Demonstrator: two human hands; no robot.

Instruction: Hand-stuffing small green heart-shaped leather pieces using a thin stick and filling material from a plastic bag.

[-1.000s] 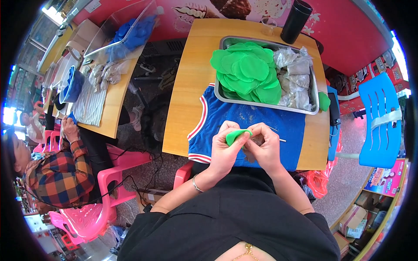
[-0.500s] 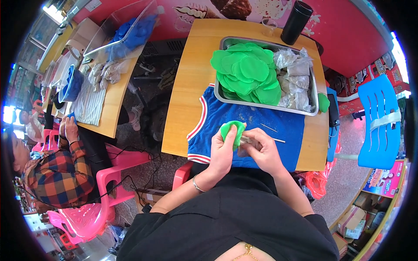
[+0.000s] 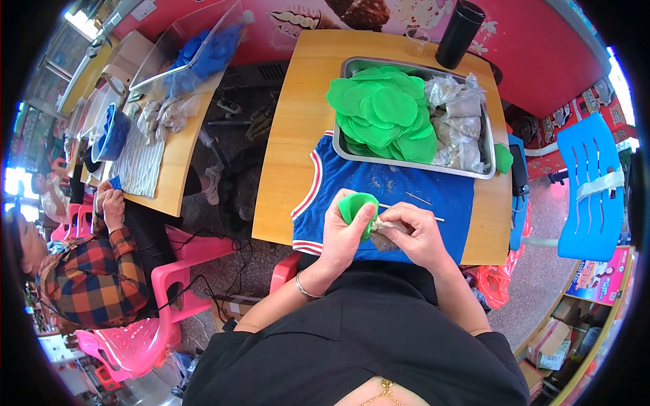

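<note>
My left hand [image 3: 343,230] is closed around a green, thin, round rubbery piece [image 3: 357,205], which is folded with its edge gaping. Beside it, my right hand [image 3: 411,232] pinches the twisted top of a small clear plastic bag [image 3: 384,238] with greyish-brown contents. The bag's top touches the green piece, though fingers hide part of the contact. Below both hands lies a blue garment [image 3: 440,196] with red-and-white trim, dusted with pale specks. A thin stick [image 3: 418,198] rests on it, and a second one runs partly behind my right hand.
A metal tray [image 3: 413,164] holds a heap of green round pieces [image 3: 389,111] and several filled plastic bags [image 3: 462,125]. Behind it stand a black tumbler [image 3: 460,34] and a clear cup [image 3: 418,42]. At left, a person in a checked shirt [image 3: 95,277] handles something blue beside another table.
The green piece has turned and its edge now gapes wider in my left hand. My right hand has shifted slightly right, and the bag's twisted top shows more clearly.
</note>
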